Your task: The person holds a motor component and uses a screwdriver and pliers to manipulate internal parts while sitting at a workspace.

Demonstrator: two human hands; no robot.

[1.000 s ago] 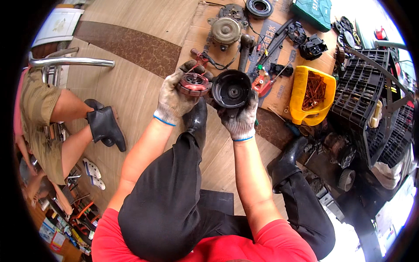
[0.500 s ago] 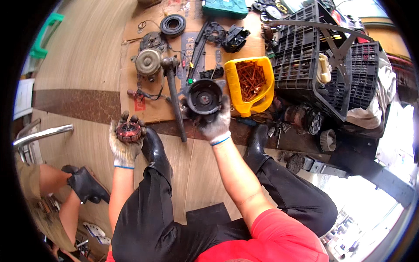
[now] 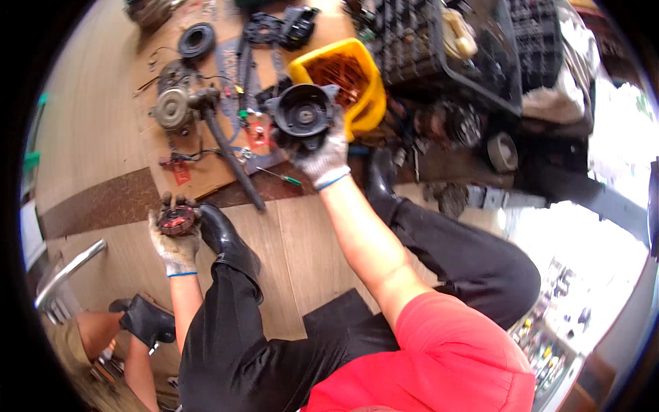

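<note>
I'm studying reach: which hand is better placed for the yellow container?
Likely the right hand, holding the black housing: it's nearer the yellow container than the left hand, holding the reddish part.

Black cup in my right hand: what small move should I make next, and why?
Perhaps ease the black cup slightly left, toward the cardboard: your right hand holds it open side toward the camera, and in this view it hides part of the yellow tub.
</note>
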